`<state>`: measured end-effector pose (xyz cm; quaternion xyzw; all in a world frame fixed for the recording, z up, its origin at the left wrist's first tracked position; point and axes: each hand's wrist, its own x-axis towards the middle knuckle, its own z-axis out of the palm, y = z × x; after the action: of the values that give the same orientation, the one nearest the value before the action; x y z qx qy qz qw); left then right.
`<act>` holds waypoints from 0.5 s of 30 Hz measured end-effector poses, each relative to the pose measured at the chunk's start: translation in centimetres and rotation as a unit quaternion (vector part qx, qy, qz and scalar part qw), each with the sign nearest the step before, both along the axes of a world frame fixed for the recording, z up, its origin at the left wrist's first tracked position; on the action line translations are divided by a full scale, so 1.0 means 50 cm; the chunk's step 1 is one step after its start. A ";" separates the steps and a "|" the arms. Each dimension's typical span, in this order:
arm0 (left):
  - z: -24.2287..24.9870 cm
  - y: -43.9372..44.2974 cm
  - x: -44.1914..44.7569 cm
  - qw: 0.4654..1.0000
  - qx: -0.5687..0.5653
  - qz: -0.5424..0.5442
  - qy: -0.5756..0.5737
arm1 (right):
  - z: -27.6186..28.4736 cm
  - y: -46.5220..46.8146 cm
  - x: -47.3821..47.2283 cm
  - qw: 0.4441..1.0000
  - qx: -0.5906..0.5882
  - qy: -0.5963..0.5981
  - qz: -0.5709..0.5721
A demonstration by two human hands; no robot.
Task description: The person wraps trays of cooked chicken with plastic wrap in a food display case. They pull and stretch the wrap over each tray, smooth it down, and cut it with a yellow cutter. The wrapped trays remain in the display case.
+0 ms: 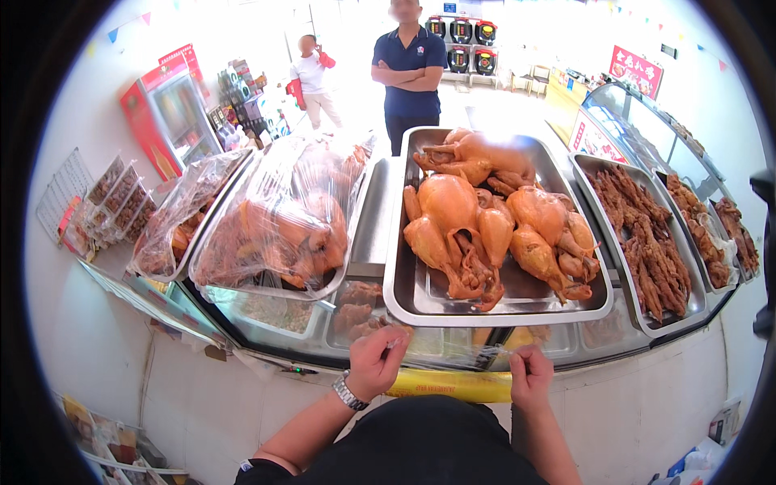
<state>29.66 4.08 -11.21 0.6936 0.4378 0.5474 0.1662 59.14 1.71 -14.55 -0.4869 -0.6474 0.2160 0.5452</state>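
My left hand (377,359) and my right hand (531,374) pinch a stretched sheet of clear plastic film (448,354) between them. Below the film, close to my body, lies a yellow roll of cling wrap (448,385) bearing print. Just beyond my hands, on the glass display case, is a steel tray (497,320) with several whole cooked chickens (450,203), uncovered. To its left, another steel tray (270,293) of chickens is covered with clear wrap. A metal watch is on my left wrist.
Trays of dark cooked meat (648,242) stand at the right. A further wrapped tray (188,212) is at the far left, beside stacked clear packs (121,200). Beyond the case, one person (409,73) stands with crossed arms, another (315,85) farther back. A red drinks fridge (170,109) stands behind left.
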 end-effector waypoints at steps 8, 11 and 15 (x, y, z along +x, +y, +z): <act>-0.010 -0.010 0.007 0.999 -0.023 0.000 -0.049 | 0.022 0.004 -0.012 1.000 -0.013 0.018 0.012; -0.024 -0.021 0.007 0.997 -0.041 0.004 -0.073 | 0.026 0.005 -0.013 1.000 -0.023 0.013 0.015; -0.042 -0.032 0.010 0.994 -0.053 0.008 -0.093 | 0.028 0.015 -0.016 0.999 -0.031 0.020 0.019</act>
<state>30.18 2.47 -13.30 0.6260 0.4544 0.5873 0.2380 58.36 2.46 -13.17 -0.4866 -0.6385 0.2565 0.5382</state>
